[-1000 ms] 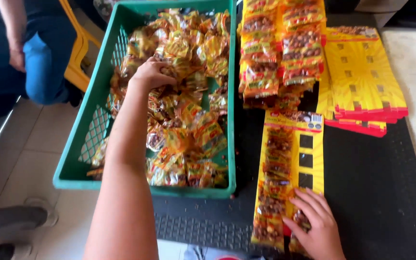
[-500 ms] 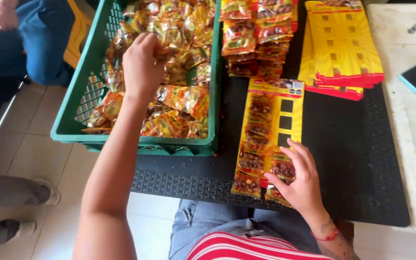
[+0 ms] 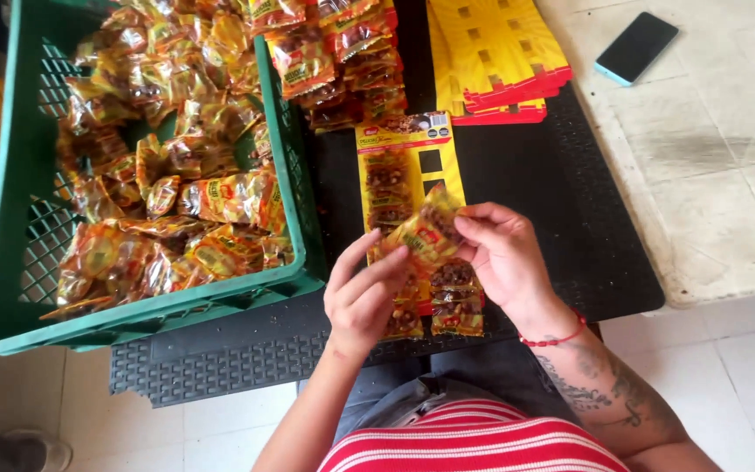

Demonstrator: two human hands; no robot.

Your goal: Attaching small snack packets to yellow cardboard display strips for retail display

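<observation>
Both hands meet over the yellow display card on the black mat; the left hand and right hand each pinch an end of one snack packet — held just above the card's filled rows; the green crate of packets sits left; a phone lies on the counter.

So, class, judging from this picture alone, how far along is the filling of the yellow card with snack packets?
Done: the left column of the yellow card and its lower right slots carry packets, and filled cards are stacked behind. In hand: the left hand and right hand hold one packet over the card. Left: two dark slots at its upper right are unfilled, blank cards wait, and the green crate holds many loose packets.
</observation>
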